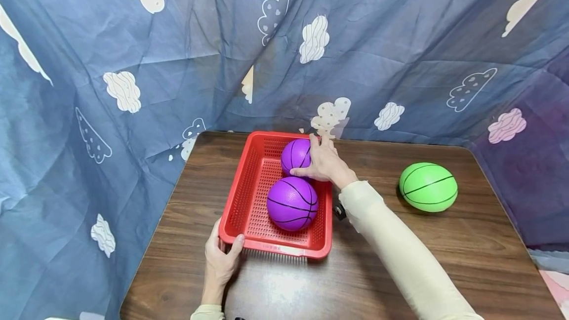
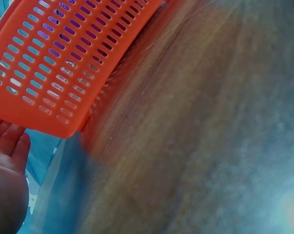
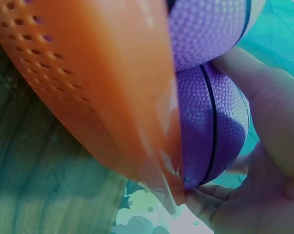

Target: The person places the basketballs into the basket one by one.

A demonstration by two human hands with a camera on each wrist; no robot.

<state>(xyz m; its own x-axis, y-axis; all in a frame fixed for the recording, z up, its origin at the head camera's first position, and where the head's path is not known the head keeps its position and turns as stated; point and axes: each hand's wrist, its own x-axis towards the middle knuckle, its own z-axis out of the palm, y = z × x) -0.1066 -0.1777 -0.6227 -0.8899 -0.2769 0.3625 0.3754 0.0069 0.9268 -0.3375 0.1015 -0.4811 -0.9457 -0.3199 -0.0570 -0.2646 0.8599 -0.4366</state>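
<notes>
A red plastic basket (image 1: 275, 247) with perforated walls stands on the table, holding two purple balls with black lines. My left hand (image 1: 221, 259) grips its near left corner, thumb over the front rim; in the left wrist view that hand (image 2: 8, 165) shows beside the basket's wall (image 2: 40, 83). The far purple ball (image 1: 294, 156) lies in the basket's far right part, partly hidden under my right hand (image 1: 326, 161), which grips it. In the right wrist view the thumb reaches between that ball (image 3: 225, 126) and the nearer purple ball (image 1: 292, 204).
A green ball (image 1: 428, 187) with black lines lies on the brown wooden table (image 1: 449, 241), to the right of the basket. Blue cloth (image 1: 191, 28) with cloud prints hangs behind the table and along its left side.
</notes>
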